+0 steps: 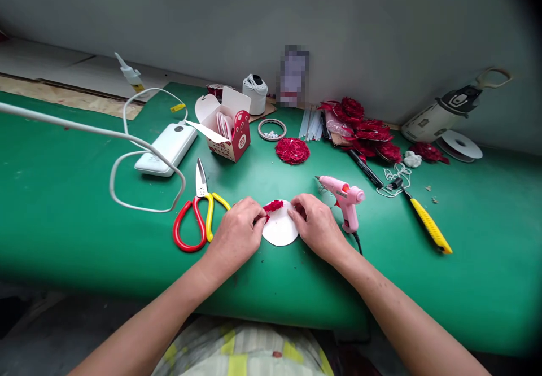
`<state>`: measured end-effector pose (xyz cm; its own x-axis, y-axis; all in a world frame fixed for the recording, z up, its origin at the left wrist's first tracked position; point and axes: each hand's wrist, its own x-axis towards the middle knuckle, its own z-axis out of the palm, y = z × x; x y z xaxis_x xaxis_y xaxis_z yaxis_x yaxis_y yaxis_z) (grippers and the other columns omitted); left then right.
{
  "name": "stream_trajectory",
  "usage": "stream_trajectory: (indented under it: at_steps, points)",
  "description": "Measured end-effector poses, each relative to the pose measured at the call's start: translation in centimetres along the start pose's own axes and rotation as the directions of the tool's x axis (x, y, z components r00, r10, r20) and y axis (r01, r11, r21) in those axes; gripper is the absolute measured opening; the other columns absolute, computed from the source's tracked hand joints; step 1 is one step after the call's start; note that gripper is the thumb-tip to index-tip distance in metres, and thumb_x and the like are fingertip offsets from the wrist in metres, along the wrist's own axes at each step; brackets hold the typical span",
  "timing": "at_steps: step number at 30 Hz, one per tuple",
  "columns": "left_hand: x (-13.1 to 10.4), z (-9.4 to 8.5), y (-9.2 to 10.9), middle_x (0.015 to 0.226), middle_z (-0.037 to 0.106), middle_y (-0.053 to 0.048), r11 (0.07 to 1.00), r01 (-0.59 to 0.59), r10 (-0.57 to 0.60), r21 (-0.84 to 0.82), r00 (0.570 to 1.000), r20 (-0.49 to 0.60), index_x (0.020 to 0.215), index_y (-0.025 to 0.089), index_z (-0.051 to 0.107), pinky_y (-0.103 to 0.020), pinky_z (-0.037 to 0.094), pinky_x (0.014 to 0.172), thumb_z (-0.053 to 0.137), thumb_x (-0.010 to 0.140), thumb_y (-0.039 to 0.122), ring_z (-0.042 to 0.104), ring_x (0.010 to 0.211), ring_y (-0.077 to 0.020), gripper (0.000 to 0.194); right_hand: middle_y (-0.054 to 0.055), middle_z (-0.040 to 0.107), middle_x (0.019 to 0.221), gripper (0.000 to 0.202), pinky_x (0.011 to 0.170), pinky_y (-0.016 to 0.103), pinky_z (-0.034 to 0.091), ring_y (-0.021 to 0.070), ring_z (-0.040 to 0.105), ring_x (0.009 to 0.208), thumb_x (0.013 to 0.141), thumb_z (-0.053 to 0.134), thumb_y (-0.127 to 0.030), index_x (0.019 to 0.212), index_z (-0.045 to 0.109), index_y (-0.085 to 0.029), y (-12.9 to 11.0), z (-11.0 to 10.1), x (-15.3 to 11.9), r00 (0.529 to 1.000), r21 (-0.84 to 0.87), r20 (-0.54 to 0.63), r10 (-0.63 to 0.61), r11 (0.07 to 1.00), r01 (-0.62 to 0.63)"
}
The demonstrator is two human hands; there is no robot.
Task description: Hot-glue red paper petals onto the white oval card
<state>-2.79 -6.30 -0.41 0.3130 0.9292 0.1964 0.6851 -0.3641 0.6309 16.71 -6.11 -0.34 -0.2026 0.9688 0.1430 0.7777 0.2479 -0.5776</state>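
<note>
A round white disc (281, 230) lies on the green table between my hands, with a strip of crinkled red ribbon (275, 205) along its upper left part. My left hand (243, 226) pinches the ribbon's left end at the disc's edge. At the disc's upper right rim, the fingers of my right hand (315, 223) are closed on the edge. Just left of my left hand are scissors (201, 218) with red and yellow handles, blades pointing away. A pink glue gun (345, 195) rests to the right of my right hand, its nozzle toward the upper left.
Behind the disc lies a finished-looking red rosette (292, 150), near an open red-and-white box (231, 133). A white power bank (166, 149) with a looping cable is at left. Several red rosettes (364, 127), a marker (366, 168), a yellow cutter (429, 223) and a tilted bottle (436, 116) occupy the right.
</note>
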Motion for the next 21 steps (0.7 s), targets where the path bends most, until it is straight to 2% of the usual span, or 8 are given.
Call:
stream_trajectory:
  at_steps: [4, 6, 9, 11, 13, 16, 18, 21]
  points:
    - [-0.4, 0.2, 0.1, 0.084, 0.06, -0.006, 0.997, -0.063, 0.064, 0.045, 0.998, -0.021, 0.076, 0.017, 0.058, -0.033, 0.046, 0.072, 0.049, 0.089, 0.013, 0.057, 0.079, -0.0189, 0.016, 0.011, 0.059, 0.093, 0.012, 0.076, 0.038, 0.045, 0.0255, 0.054, 0.087, 0.089, 0.054, -0.015, 0.1, 0.058, -0.015, -0.6, 0.0, -0.8, 0.998, -0.079, -0.057, 0.01, 0.997, -0.014]
    - [-0.4, 0.3, 0.0, 0.084, 0.06, -0.006, 0.997, -0.064, 0.065, 0.034, 0.997, -0.029, 0.077, 0.018, 0.058, -0.032, 0.046, 0.071, 0.049, 0.089, 0.013, 0.058, 0.08, -0.0188, 0.016, 0.014, 0.057, 0.099, 0.013, 0.08, 0.042, 0.045, 0.0283, 0.051, 0.095, 0.089, 0.053, -0.015, 0.102, 0.058, -0.014, -1.1, -0.3, -1.6, 0.996, -0.119, -0.082, -0.028, 0.993, 0.018]
    - [-0.4, 0.4, -0.2, 0.085, 0.06, -0.005, 0.999, -0.038, 0.038, -0.001, 0.999, -0.016, 0.077, 0.019, 0.059, -0.031, 0.047, 0.071, 0.051, 0.089, 0.014, 0.058, 0.079, -0.018, 0.015, 0.013, 0.058, 0.106, 0.01, 0.083, 0.042, 0.045, 0.0276, 0.048, 0.098, 0.092, 0.052, -0.015, 0.098, 0.06, -0.016, -1.9, -0.6, -2.6, 0.979, -0.147, 0.041, -0.199, 0.968, 0.203]
    - [-0.4, 0.0, -0.2, 0.086, 0.061, -0.004, 0.999, -0.003, 0.003, -0.034, 1.0, 0.003, 0.076, 0.019, 0.06, -0.031, 0.047, 0.071, 0.053, 0.088, 0.015, 0.059, 0.079, -0.0174, 0.015, 0.011, 0.06, 0.11, 0.01, 0.084, 0.042, 0.045, 0.0262, 0.048, 0.097, 0.093, 0.052, -0.016, 0.098, 0.061, -0.017, -2.1, -0.7, -3.1, 0.96, -0.13, 0.128, -0.25, 0.955, 0.266]
    - [-0.5, -0.7, 0.1, 0.091, 0.062, -0.004, 0.997, 0.028, -0.027, -0.072, 1.0, 0.005, 0.075, 0.019, 0.062, -0.03, 0.047, 0.07, 0.055, 0.086, 0.016, 0.06, 0.081, -0.0173, 0.013, 0.01, 0.06, 0.113, 0.012, 0.084, 0.042, 0.044, 0.0255, 0.049, 0.098, 0.094, 0.053, -0.016, 0.101, 0.062, -0.018, -2.0, -0.6, -3.3, 0.962, -0.118, 0.145, -0.233, 0.961, 0.251]
    - [-0.7, -1.9, 1.4, 0.099, 0.063, -0.005, 0.988, 0.038, -0.047, -0.148, 0.997, -0.058, 0.078, 0.021, 0.065, -0.028, 0.048, 0.068, 0.058, 0.085, 0.019, 0.06, 0.088, -0.0181, 0.01, 0.011, 0.058, 0.123, 0.014, 0.086, 0.043, 0.044, 0.0261, 0.049, 0.102, 0.094, 0.055, -0.018, 0.104, 0.064, -0.019, -1.7, -0.6, -3.4, 0.97, -0.118, 0.128, -0.209, 0.967, 0.224]
    - [-0.4, -2.2, 2.4, 0.095, 0.064, -0.004, 0.971, 0.039, -0.058, -0.235, 0.995, -0.076, 0.081, 0.021, 0.067, -0.027, 0.047, 0.065, 0.058, 0.086, 0.021, 0.059, 0.077, -0.0148, 0.01, 0.011, 0.057, 0.128, 0.014, 0.086, 0.044, 0.044, 0.0264, 0.049, 0.102, 0.093, 0.056, -0.02, 0.104, 0.064, -0.02, -1.6, -0.6, -3.4, 0.971, -0.118, 0.125, -0.205, 0.968, 0.22]
    - [0.8, -1.6, 3.2, 0.084, 0.063, -0.002, 0.95, 0.08, -0.098, -0.301, 0.994, -0.047, 0.077, 0.02, 0.066, -0.025, 0.045, 0.06, 0.058, 0.084, 0.021, 0.057, 0.069, -0.0128, 0.011, 0.01, 0.057, 0.129, 0.013, 0.086, 0.044, 0.044, 0.0262, 0.049, 0.102, 0.094, 0.056, -0.021, 0.103, 0.065, -0.02, -1.5, -0.7, -3.3, 0.971, -0.107, 0.136, -0.199, 0.971, 0.214]
